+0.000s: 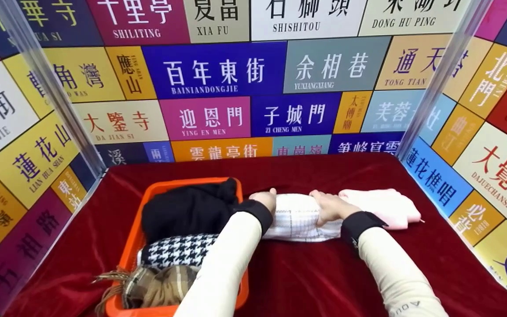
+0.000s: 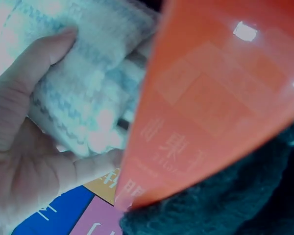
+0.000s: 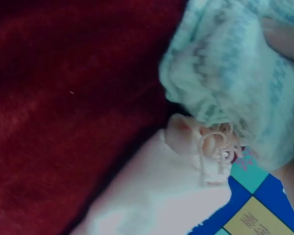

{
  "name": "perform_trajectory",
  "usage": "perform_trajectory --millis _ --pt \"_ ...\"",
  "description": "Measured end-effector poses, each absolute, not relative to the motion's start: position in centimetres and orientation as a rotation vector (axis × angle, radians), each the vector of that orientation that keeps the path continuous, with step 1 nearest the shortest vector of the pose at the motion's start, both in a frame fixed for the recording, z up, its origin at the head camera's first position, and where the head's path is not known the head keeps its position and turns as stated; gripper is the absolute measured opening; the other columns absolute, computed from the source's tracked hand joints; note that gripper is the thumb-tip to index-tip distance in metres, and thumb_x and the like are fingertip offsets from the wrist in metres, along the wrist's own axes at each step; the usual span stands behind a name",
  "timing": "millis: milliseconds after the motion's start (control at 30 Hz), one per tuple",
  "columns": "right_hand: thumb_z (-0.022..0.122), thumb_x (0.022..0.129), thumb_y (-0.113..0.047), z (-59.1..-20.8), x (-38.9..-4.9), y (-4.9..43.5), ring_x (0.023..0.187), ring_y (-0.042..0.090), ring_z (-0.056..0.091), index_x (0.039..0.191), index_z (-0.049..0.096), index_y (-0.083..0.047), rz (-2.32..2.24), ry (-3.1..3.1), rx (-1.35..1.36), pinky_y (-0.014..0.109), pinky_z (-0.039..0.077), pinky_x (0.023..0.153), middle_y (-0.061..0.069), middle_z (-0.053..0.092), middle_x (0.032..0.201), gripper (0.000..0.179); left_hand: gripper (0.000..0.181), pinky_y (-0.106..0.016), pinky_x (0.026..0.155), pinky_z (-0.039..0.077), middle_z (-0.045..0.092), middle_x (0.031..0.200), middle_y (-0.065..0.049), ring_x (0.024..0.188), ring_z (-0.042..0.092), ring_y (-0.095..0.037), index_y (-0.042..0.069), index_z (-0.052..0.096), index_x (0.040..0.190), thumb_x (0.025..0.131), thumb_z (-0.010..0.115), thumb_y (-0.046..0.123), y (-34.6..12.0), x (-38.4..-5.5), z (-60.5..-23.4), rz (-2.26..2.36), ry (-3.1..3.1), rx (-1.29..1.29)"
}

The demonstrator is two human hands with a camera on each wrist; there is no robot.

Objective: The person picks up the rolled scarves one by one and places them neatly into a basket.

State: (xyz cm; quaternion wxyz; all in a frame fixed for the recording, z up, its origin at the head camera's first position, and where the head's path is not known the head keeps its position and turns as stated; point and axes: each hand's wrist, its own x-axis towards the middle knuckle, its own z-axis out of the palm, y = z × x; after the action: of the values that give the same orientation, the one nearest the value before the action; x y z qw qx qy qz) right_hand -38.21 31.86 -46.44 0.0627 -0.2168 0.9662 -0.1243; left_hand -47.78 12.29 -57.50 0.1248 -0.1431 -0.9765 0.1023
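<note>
A folded white checked cloth [image 1: 295, 215] lies between my two hands, just right of the orange basket. My left hand [image 1: 266, 201] grips its left end; in the left wrist view the thumb lies on top of the cloth [image 2: 88, 73] and the fingers reach underneath, close to the basket wall. At the other end my right hand [image 1: 330, 206] holds the cloth, thumb and fingers on opposite sides. Most of that hand is outside the right wrist view. Beside it is a folded pale pink knit piece [image 1: 381, 207], touching or nearly touching the checked cloth.
The orange basket [image 1: 135, 237] stands at the left. Inside are a black fluffy cloth [image 1: 187, 207], a black-and-white houndstooth cloth [image 1: 176, 248] and a brown plaid fringed scarf [image 1: 161, 284]. Dark red velvet [image 1: 306, 281] covers the table, with sign-printed walls [image 1: 218, 70] around it.
</note>
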Motion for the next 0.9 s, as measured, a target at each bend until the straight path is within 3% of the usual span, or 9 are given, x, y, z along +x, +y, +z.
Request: perform_trajectory --millis 67,200,267,467,567,633,733,800,900 --pt "0.082 0.048 -0.015 -46.6 -38.0 31.9 0.091 0.036 0.056 0.119 0.042 -0.002 -0.412 2.932 -0.692 0.047 0.045 0.079 0.018 0.057 0.105 0.082 0.04 -0.05 0.052 0.044 0.068 0.086 -0.005 0.069 0.063 -0.026 0.02 0.049 0.125 0.087 0.054 0.034 11.9 -45.8 -54.4 0.27 -2.945 -0.415" --pt "0.079 0.048 -0.013 -46.6 -37.8 32.0 0.094 0.036 0.056 0.123 0.042 -0.004 -0.446 2.955 -0.735 0.048 0.045 0.08 0.018 0.056 0.107 0.084 0.047 -0.045 0.07 0.049 0.063 0.111 -0.005 0.096 0.061 -0.024 0.021 0.048 0.129 0.083 0.06 0.028 11.1 -38.6 -44.1 0.269 -3.228 -0.345" --pt "0.079 0.048 -0.014 -46.6 -37.6 32.0 0.094 0.036 0.056 0.123 0.042 -0.004 -0.475 2.967 -0.744 0.049 0.045 0.081 0.018 0.056 0.106 0.084 0.044 -0.043 0.072 0.049 0.062 0.114 -0.006 0.099 0.059 -0.024 0.018 0.05 0.125 0.083 0.061 0.024 11.0 -36.8 -41.6 0.214 -3.273 -0.308" --pt "0.079 0.05 -0.015 -46.8 -37.2 32.4 0.096 0.034 0.057 0.122 0.043 -0.001 -0.588 2.989 -0.788 0.047 0.045 0.084 0.019 0.058 0.107 0.082 0.042 -0.045 0.077 0.048 0.058 0.123 -0.005 0.106 0.056 -0.025 0.011 0.048 0.122 0.084 0.061 0.02 11.0 -37.4 -41.1 -0.02 -3.365 -0.257" --pt "0.079 0.051 -0.018 -46.6 -37.1 32.7 0.097 0.033 0.057 0.122 0.043 -0.002 -0.582 3.004 -0.803 0.047 0.045 0.084 0.018 0.059 0.107 0.081 0.032 -0.043 0.073 0.049 0.059 0.12 -0.005 0.104 0.057 -0.024 0.009 0.049 0.117 0.087 0.055 0.017 10.7 -37.5 -41.6 -0.079 -3.339 -0.303" --pt "0.079 0.051 -0.02 -46.2 -37.0 32.7 0.097 0.033 0.058 0.122 0.044 -0.004 -0.568 3.007 -0.815 0.046 0.045 0.083 0.017 0.059 0.107 0.08 0.033 -0.042 0.069 0.049 0.06 0.117 -0.007 0.101 0.058 -0.024 0.008 0.05 0.113 0.083 0.06 0.016 10.3 -37.5 -41.8 -0.114 -3.318 -0.349" --pt "0.079 0.053 -0.021 -44.9 -37.0 32.7 0.095 0.03 0.058 0.121 0.047 -0.006 -0.562 3.01 -0.836 0.046 0.046 0.081 0.013 0.06 0.106 0.076 0.042 -0.041 0.068 0.05 0.061 0.112 -0.009 0.097 0.059 -0.026 0.007 0.049 0.11 0.075 0.067 0.016 9.4 -37.6 -41.4 -0.141 -3.272 -0.437" --pt "0.079 0.054 -0.021 -43.6 -37.2 32.7 0.094 0.028 0.059 0.119 0.049 -0.006 -0.568 3.021 -0.869 0.046 0.047 0.081 0.011 0.06 0.105 0.073 0.053 -0.04 0.072 0.05 0.061 0.109 -0.01 0.096 0.059 -0.027 0.007 0.047 0.112 0.067 0.072 0.019 8.6 -37.8 -40.6 -0.142 -3.241 -0.49" --pt "0.078 0.054 -0.02 -40.7 -37.3 32.6 0.093 0.026 0.059 0.118 0.051 -0.008 -0.586 3.056 -0.893 0.046 0.048 0.08 0.008 0.061 0.106 0.071 0.061 -0.039 0.081 0.047 0.06 0.108 -0.011 0.097 0.058 -0.029 0.007 0.044 0.116 0.065 0.072 0.025 7.6 -38.2 -38.6 -0.187 -3.18 -0.552"
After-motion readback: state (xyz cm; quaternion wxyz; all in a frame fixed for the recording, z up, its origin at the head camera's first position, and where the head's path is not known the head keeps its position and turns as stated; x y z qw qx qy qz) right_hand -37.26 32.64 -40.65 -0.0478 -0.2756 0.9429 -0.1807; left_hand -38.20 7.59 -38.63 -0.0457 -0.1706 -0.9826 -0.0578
